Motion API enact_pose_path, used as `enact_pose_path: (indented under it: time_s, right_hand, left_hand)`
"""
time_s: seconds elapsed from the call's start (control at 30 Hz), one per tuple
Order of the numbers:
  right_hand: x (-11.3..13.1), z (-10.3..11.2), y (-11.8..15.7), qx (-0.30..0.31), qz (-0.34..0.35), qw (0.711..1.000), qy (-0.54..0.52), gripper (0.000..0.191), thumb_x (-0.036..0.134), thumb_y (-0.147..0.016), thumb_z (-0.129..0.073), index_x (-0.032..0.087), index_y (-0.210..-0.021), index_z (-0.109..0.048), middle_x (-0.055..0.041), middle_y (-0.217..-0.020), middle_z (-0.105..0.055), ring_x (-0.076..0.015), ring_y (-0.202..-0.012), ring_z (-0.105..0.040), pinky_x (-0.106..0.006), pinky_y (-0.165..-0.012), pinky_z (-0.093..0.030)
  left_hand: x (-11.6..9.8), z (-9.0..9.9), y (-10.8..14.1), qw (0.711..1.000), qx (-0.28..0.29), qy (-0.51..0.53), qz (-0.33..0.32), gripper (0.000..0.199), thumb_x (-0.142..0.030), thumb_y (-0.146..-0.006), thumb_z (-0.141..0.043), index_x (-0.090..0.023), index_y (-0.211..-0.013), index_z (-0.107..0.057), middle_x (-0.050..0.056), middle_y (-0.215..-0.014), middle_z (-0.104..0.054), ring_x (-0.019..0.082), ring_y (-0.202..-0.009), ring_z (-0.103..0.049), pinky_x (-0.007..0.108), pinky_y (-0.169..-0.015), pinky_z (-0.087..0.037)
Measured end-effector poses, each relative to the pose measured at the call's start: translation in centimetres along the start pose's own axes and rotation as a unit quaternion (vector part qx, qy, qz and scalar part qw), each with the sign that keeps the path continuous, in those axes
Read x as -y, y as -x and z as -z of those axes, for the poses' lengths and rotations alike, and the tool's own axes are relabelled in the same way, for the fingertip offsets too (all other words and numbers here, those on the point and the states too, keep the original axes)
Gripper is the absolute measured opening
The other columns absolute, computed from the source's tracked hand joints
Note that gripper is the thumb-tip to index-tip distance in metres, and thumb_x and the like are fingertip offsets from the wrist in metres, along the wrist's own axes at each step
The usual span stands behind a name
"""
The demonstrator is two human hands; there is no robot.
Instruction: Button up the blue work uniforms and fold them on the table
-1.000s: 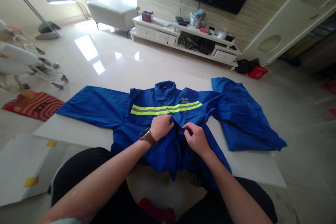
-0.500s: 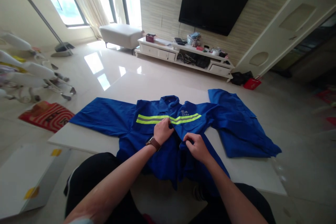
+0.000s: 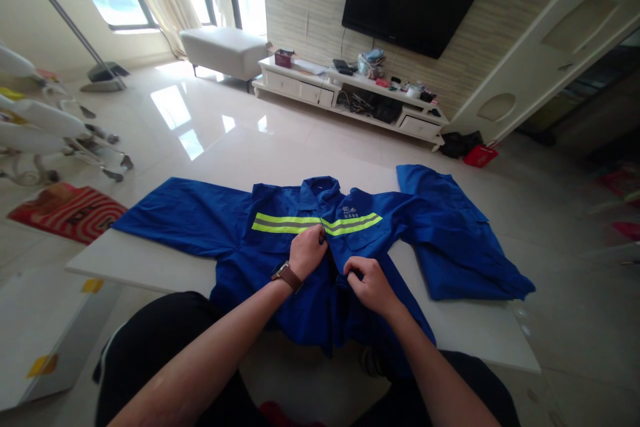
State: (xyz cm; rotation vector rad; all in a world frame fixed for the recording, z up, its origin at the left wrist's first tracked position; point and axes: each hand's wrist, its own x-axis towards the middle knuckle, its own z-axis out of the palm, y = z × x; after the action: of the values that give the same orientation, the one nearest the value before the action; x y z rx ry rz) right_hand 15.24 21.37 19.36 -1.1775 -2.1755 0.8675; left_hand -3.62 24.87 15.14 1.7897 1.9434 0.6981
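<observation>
A blue work jacket [image 3: 280, 267] with a yellow-and-grey reflective stripe across the chest lies front up, its collar pointing away from me. My left hand [image 3: 307, 252], with a watch on the wrist, is closed on the front opening just below the stripe. Lower and to the right, my right hand [image 3: 370, 283] pinches the other front edge. Between the hands the lower front hangs apart, and its hem drops over the near edge of the white board [image 3: 150, 267]. What lies under my fingertips is hidden.
Folded blue trousers [image 3: 455, 247] lie on the right, partly under a jacket sleeve. A red striped bag [image 3: 70, 213] is on the floor at left, near a white wheeled object [image 3: 40, 127]. A low TV cabinet [image 3: 300, 87] and a grey bench [image 3: 225, 50] stand beyond.
The view has shifted slightly. My right hand has moved a little left and down with the jacket edge; my left hand keeps its grip below the stripe.
</observation>
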Motion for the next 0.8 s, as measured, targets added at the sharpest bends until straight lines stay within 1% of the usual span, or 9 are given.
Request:
enact_pose_path:
  time_s: [0.23, 0.3, 0.37, 0.43, 0.5, 0.57, 0.67, 0.73, 0.8]
  right_hand:
    - [-0.7, 0.1, 0.3, -0.004, -0.026, 1.000, -0.012, 0.019, 0.011, -0.080, -0.051, 0.021, -0.076, -0.067, -0.0007, -0.074, -0.068, -0.0181, -0.072, -0.063, -0.028, -0.070, -0.046]
    - [-1.1, 0.2, 1.0, -0.026, -0.046, 0.998, -0.024, 0.017, 0.015, -0.084, -0.054, 0.021, -0.081, -0.069, -0.0019, -0.080, -0.071, -0.0197, -0.077, -0.065, -0.029, -0.073, -0.048]
    - [-1.5, 0.4, 1.9, -0.058, -0.065, 0.996, -0.034, 0.016, 0.021, -0.088, -0.056, 0.022, -0.090, -0.071, -0.0028, -0.085, -0.072, -0.0206, -0.080, -0.066, -0.030, -0.075, -0.050]
    - [-1.8, 0.6, 2.5, -0.087, -0.072, 0.993, -0.039, 0.017, 0.028, -0.092, -0.056, 0.022, -0.098, -0.071, -0.0036, -0.089, -0.071, -0.0213, -0.084, -0.066, -0.031, -0.077, -0.051]
    - [-1.9, 0.7, 2.5, -0.099, -0.068, 0.992, -0.040, 0.020, 0.033, -0.095, -0.055, 0.022, -0.101, -0.071, -0.0046, -0.092, -0.070, -0.0218, -0.088, -0.066, -0.031, -0.078, -0.052]
    - [-1.6, 0.8, 1.6, -0.102, -0.062, 0.992, -0.031, 0.021, 0.036, -0.097, -0.054, 0.022, -0.099, -0.070, -0.0052, -0.093, -0.070, -0.0219, -0.089, -0.066, -0.031, -0.078, -0.052]
    - [-0.7, 0.4, -1.2, -0.093, -0.047, 0.994, 0.027, 0.018, 0.038, -0.095, -0.059, 0.022, -0.097, -0.067, -0.0051, -0.091, -0.068, -0.0221, -0.088, -0.065, -0.032, -0.078, -0.051]
    - [-0.2, -0.1, -3.1, -0.062, -0.017, 0.994, 0.086, 0.019, 0.039, -0.089, -0.068, 0.023, -0.098, -0.066, -0.0057, -0.095, -0.068, -0.0245, -0.093, -0.064, -0.035, -0.081, -0.051]
    - [-0.2, -0.9, -4.5, -0.020, 0.011, 0.991, 0.130, 0.029, 0.037, -0.081, -0.077, 0.023, -0.102, -0.064, -0.0065, -0.101, -0.068, -0.0276, -0.100, -0.062, -0.039, -0.086, -0.051]
  left_hand:
    - [0.4, 0.1, 0.2, 1.000, -0.002, 0.004, -0.010, 0.009, -0.016, -0.086, -0.059, -0.024, -0.089, -0.063, 0.002, -0.094, -0.074, 0.021, -0.091, -0.067, 0.028, -0.072, -0.041]
    - [0.5, 0.1, 0.2, 1.000, 0.000, 0.004, -0.012, 0.009, -0.016, -0.085, -0.060, -0.023, -0.090, -0.064, 0.002, -0.094, -0.074, 0.020, -0.091, -0.068, 0.028, -0.072, -0.042]
    - [0.6, 0.0, 0.1, 1.000, 0.000, 0.003, -0.018, 0.009, -0.016, -0.085, -0.060, -0.023, -0.089, -0.064, 0.002, -0.093, -0.074, 0.020, -0.090, -0.068, 0.028, -0.072, -0.042]
    - [0.5, 0.0, 0.1, 1.000, 0.002, 0.002, -0.021, 0.010, -0.015, -0.085, -0.058, -0.023, -0.089, -0.064, 0.002, -0.093, -0.074, 0.020, -0.089, -0.067, 0.028, -0.072, -0.042]
    - [0.4, 0.0, 0.0, 1.000, 0.004, 0.002, -0.020, 0.010, -0.015, -0.086, -0.058, -0.023, -0.088, -0.064, 0.002, -0.092, -0.073, 0.020, -0.088, -0.067, 0.028, -0.071, -0.042]
    - [0.3, 0.0, 0.0, 1.000, 0.006, 0.005, -0.020, 0.010, -0.015, -0.085, -0.058, -0.023, -0.088, -0.063, 0.002, -0.091, -0.073, 0.019, -0.087, -0.067, 0.028, -0.070, -0.041]
    - [0.3, -0.1, 0.1, 1.000, 0.009, 0.014, -0.020, 0.011, -0.015, -0.085, -0.059, -0.023, -0.089, -0.064, 0.001, -0.091, -0.073, 0.019, -0.088, -0.067, 0.028, -0.071, -0.041]
    - [0.4, -0.1, 0.2, 1.000, 0.014, 0.020, -0.017, 0.012, -0.015, -0.085, -0.059, -0.023, -0.091, -0.064, 0.002, -0.091, -0.073, 0.019, -0.088, -0.066, 0.028, -0.072, -0.041]
    - [0.5, 0.0, 0.2, 0.999, 0.018, 0.023, -0.015, 0.012, -0.015, -0.085, -0.060, -0.024, -0.093, -0.064, 0.001, -0.090, -0.073, 0.019, -0.087, -0.066, 0.028, -0.071, -0.041]
